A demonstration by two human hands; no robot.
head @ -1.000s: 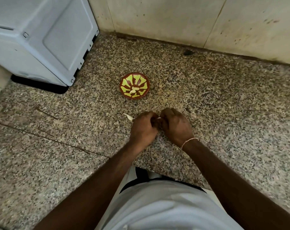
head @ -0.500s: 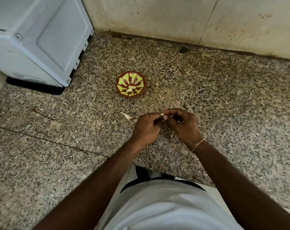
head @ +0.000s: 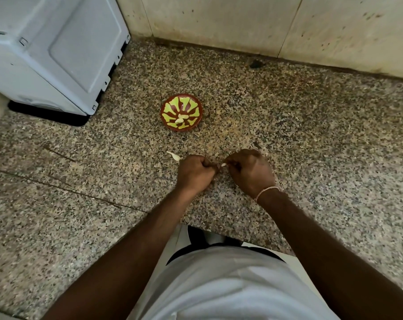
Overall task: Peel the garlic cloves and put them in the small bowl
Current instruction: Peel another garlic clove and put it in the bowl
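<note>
Both hands were over the granite counter (head: 311,158), just below frame centre, knuckles up and fingers curled in. Left hand (head: 194,173) and right hand (head: 251,173) met fingertip to fingertip, pinching a garlic clove (head: 223,165) between them; only a small pale tip of it showed in the gap, so how much skin was on it couldn't be told. Right wrist had a thin pale thread bracelet (head: 266,191). A loose white piece, clove or peel, can't tell which (head: 175,156), lay on the counter at about 10 o'clock from the left hand, just beside its knuckles. Small bowl (head: 181,115), red-brown with yellow-green petal pattern, sat upright at roughly 12 o'clock from the left hand, apart from both hands, with a couple of pale peeled cloves (head: 181,118) inside near its centre. Grey-white appliance (head: 52,47) filled the 10 o'clock corner of the frame, well apart from the bowl. Beige tiled wall (head: 265,26) ran along the far edge at 12 o'clock. White shirt (head: 230,285) at 6 o'clock.
</note>
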